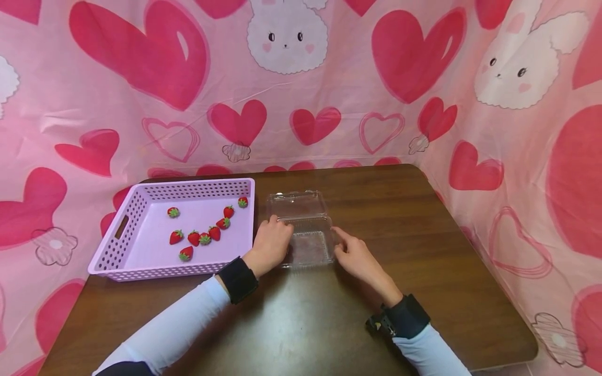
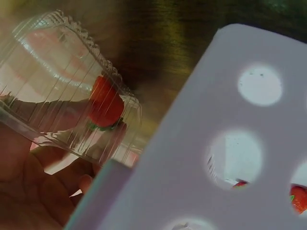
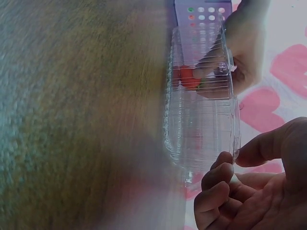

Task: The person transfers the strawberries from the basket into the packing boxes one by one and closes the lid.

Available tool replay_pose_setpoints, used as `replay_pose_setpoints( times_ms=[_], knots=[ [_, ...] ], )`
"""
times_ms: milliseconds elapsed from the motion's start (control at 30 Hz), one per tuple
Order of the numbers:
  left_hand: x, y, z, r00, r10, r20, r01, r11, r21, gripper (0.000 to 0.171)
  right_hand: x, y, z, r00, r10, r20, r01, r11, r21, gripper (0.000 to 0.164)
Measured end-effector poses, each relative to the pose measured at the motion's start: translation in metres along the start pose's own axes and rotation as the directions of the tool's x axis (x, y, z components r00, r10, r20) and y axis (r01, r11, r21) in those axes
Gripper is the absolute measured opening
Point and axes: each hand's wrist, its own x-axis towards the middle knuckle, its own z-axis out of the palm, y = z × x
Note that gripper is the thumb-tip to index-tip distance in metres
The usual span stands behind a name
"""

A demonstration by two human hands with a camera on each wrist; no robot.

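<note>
A clear plastic clamshell box stands on the table with its lid folded back, away from the person. The left hand reaches over the box's left wall, fingers down inside. In its fingertips it pinches a strawberry, low near the bottom of the box; through the clear wall the same strawberry shows red with green leaves. At the opposite side, the right hand pinches the box's rim between thumb and fingers. The head view hides the pinched strawberry behind the left hand.
Left of the box stands a lilac perforated basket, its right wall close to the left hand. Several strawberries lie scattered in it. The brown table extends to the right, and a pink heart-patterned cloth hangs behind.
</note>
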Motion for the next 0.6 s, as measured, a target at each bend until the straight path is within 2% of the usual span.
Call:
replay_pose_setpoints(
  times_ms=[267,600],
  knots=[
    [-0.0010,-0.0008,0.0034,0.999,0.017,-0.049,-0.018,1.000,-0.002,0.007,0.0002,0.0009,0.0010,1.000,0.005,0.000,-0.005,1.000,0.009,0.054],
    [-0.0006,0.0000,0.0020,1.000,0.007,-0.025,-0.008,1.000,-0.016,0.007,0.0005,0.0002,0.0005,1.000,0.005,-0.001,-0.005,1.000,0.004,0.054]
  ],
)
